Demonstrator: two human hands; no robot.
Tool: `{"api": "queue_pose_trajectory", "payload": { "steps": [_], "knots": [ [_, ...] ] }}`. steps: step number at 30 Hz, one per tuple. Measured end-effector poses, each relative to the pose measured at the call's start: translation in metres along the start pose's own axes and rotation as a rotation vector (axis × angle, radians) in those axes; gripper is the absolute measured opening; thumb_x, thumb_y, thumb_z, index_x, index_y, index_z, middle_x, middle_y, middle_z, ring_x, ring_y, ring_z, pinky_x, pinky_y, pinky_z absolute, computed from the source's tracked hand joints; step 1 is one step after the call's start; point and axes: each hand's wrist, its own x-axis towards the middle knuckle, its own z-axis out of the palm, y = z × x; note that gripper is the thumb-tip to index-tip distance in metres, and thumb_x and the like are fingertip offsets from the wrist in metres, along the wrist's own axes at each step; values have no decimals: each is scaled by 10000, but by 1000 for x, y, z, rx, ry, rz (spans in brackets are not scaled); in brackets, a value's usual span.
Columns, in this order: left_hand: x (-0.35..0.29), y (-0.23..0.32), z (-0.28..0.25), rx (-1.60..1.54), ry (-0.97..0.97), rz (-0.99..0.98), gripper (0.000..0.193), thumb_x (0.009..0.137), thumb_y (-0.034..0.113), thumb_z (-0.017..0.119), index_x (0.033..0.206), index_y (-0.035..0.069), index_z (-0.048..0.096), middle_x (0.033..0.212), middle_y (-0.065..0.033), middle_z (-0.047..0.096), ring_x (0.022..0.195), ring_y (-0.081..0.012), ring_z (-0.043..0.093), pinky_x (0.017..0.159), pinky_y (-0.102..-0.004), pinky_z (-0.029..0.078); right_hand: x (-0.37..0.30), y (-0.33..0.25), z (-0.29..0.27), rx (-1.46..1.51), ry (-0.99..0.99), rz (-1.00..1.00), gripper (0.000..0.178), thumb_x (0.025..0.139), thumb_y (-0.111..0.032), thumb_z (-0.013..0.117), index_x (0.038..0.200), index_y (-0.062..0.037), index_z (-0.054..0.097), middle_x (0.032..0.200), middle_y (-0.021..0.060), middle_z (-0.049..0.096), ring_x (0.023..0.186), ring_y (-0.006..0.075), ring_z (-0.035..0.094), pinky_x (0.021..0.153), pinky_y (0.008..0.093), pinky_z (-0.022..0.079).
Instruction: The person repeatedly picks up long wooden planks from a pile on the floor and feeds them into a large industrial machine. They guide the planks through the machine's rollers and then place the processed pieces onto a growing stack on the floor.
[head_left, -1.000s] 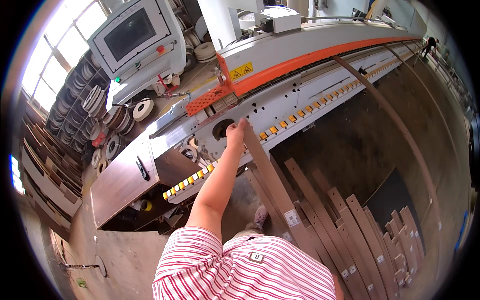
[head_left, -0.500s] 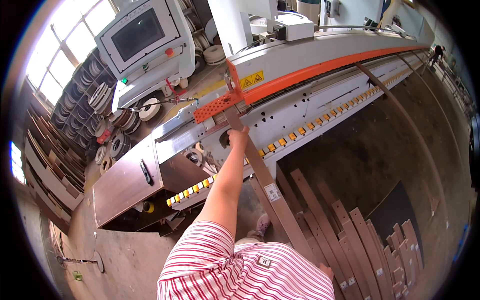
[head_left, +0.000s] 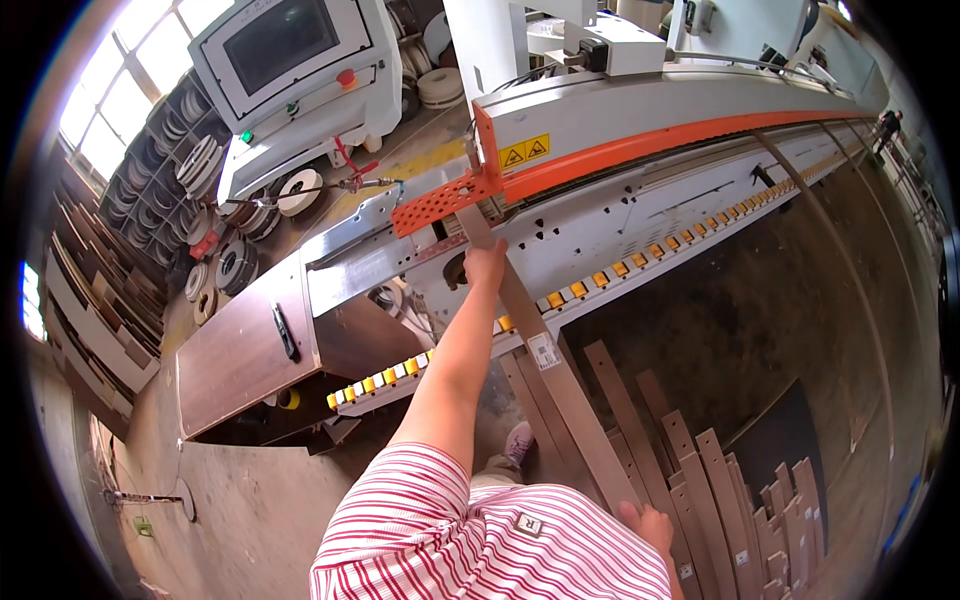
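Observation:
A long, narrow brown board (head_left: pixel 572 402) with a white label slants from the lower right up to the machine's perforated orange guard (head_left: pixel 445 203). Its far end lies at the guard's edge, by the machine's infeed. Near that end, my left hand (head_left: pixel 487 264) is closed around the board, arm stretched forward. My right hand (head_left: pixel 650 528) grips the board's near end beside my striped shirt, its thumb on top and some fingers hidden. Below the left hand runs a row of yellow rollers (head_left: pixel 580 290) on the machine's side rail.
Several brown strips (head_left: pixel 715 490) stand in a bunch at the lower right. A brown cabinet (head_left: pixel 245 365) with a black-handled tool (head_left: pixel 285 332) on top stands left. Behind are a control panel (head_left: pixel 290 60) and edging rolls (head_left: pixel 238 266). A person (head_left: pixel 886 130) is far off right.
The view has shifted slightly, so the machine sits further right in it. My right hand and the board's near end have come further into sight. Both hands keep their hold.

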Motion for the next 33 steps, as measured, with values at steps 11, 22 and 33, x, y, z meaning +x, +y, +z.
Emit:
{"api": "queue_pose_trajectory", "payload": {
  "steps": [11, 22, 33],
  "knots": [
    [13, 0, 2, -60, 81, 130, 552, 740, 432, 663, 964, -73, 666, 970, -264, 672, 986, -405, 635, 884, -443, 475, 5, -2, 11, -32, -88, 4, 858, 862, -743, 402, 871, 71, 673, 684, 261, 647, 706, 411, 676, 617, 478, 534],
    [19, 2, 9, -40, 51, 63, 507, 782, 393, 688, 1015, -57, 662, 1001, -230, 679, 990, -361, 647, 840, -413, 484, 14, -3, 3, -13, -164, -55, 853, 873, -720, 427, 862, 99, 665, 660, 248, 647, 663, 384, 686, 570, 446, 538],
    [15, 23, 37, -134, 46, 137, 488, 756, 367, 682, 1000, -55, 665, 982, -232, 681, 1000, -362, 645, 844, -413, 478, 32, 24, -3, 21, -108, 25, 892, 827, -759, 425, 1020, 76, 673, 799, 310, 651, 809, 469, 650, 721, 521, 519]
  ]
}}
